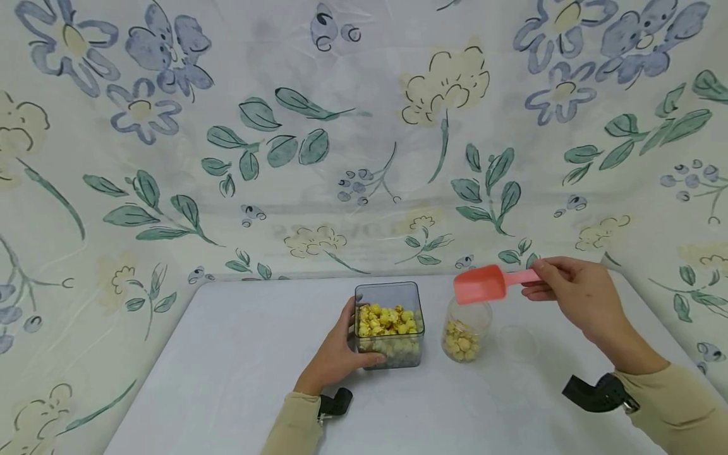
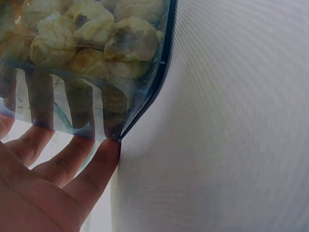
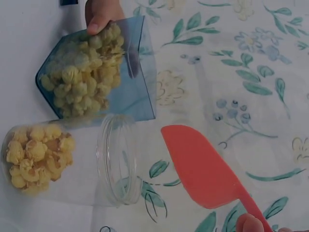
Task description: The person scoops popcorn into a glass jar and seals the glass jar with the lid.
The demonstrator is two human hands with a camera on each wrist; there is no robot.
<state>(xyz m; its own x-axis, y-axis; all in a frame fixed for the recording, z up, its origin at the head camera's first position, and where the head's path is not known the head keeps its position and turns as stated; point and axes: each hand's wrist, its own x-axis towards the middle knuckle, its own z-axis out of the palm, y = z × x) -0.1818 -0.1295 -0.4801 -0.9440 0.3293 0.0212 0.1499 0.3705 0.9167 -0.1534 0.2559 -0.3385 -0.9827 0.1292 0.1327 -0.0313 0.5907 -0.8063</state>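
My left hand (image 1: 337, 360) holds a clear bluish square container (image 1: 387, 293), thumb on its front and fingers round its left side. Yellow popcorn (image 1: 387, 319) fills much of it. In the left wrist view, the fingers (image 2: 99, 166) press against the container's wall. My right hand (image 1: 588, 300) pinches the pink handle of a coral-red scoop (image 1: 479, 284). The scoop hangs over the mouth of a clear round jar (image 1: 480, 313), and no popcorn shows in it. Popcorn (image 3: 37, 154) lies in the bottom of the jar, which stands upright right of the container.
A faint clear round lid (image 1: 519, 343) lies on the white table (image 1: 227, 366), right of the jar. Behind the table hangs a floral cloth (image 1: 370, 136), which also comes down on both sides.
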